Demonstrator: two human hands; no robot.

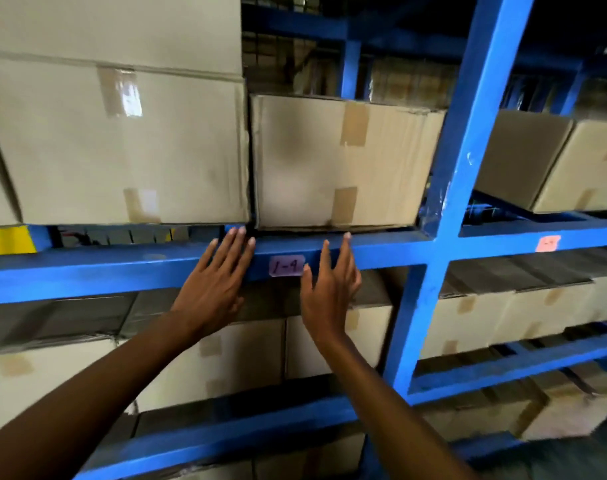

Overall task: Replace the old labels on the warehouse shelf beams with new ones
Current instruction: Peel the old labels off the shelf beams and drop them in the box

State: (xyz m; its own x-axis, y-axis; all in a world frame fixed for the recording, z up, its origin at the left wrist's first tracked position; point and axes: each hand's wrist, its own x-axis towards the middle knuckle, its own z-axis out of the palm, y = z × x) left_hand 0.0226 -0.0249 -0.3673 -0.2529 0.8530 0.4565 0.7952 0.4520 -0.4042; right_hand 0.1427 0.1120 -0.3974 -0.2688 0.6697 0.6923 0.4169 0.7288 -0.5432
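Currently, label: pale purple paper label marked "1-4", on blue steel shelf beam.
Left hand: released, flat on beam, label's 9 o'clock.
Right hand: released, 3 o'clock.

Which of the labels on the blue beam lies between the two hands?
The purple label marked "1-4"; the orange label sits further right, past the upright post.

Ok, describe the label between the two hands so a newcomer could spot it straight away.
Find the blue horizontal shelf beam running under the two big cardboard boxes, left of the blue upright post. The purple label sits on the beam's front face, between the left hand and right hand. It reads 1-4 in dark handwriting, unlike the pink label beyond the post.
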